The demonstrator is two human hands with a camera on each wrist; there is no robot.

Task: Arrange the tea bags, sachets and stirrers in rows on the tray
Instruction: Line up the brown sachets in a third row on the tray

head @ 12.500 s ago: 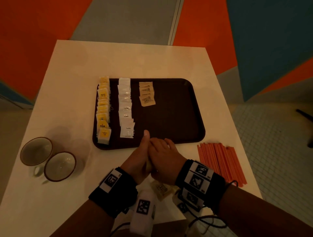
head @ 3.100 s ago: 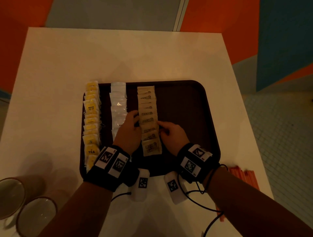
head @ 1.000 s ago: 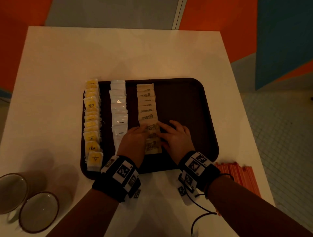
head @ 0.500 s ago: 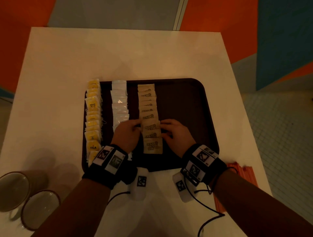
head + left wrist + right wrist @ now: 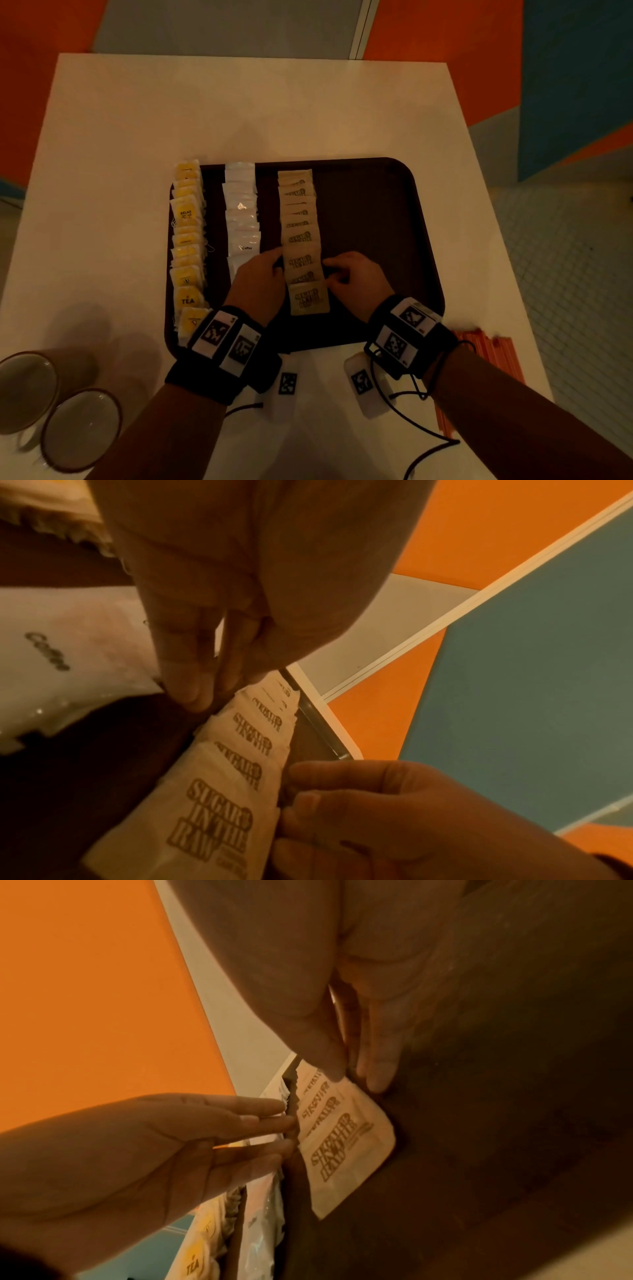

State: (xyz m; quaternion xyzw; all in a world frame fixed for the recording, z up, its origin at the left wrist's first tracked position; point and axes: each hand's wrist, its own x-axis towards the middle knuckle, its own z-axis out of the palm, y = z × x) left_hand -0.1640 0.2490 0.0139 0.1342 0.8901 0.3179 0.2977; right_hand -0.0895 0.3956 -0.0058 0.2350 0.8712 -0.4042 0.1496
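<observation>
Where forearm crosses, stirrers [image 5: 493, 346] half-hidden

Right of the right fingers [image 5: 337, 270], the dark brown plastic tray [image 5: 376, 219] lies bare; left of the left fingers [image 5: 270, 262], overlapping white coffee sachets [image 5: 244, 219] crowd close.

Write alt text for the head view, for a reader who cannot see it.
Two hands, the left hand and right hand, press fingertips against either side of a row of brown sugar sachets on a dark tray. Rows of yellow tea bags and white coffee sachets lie to its left; orange stirrers wait on the white table.
</observation>
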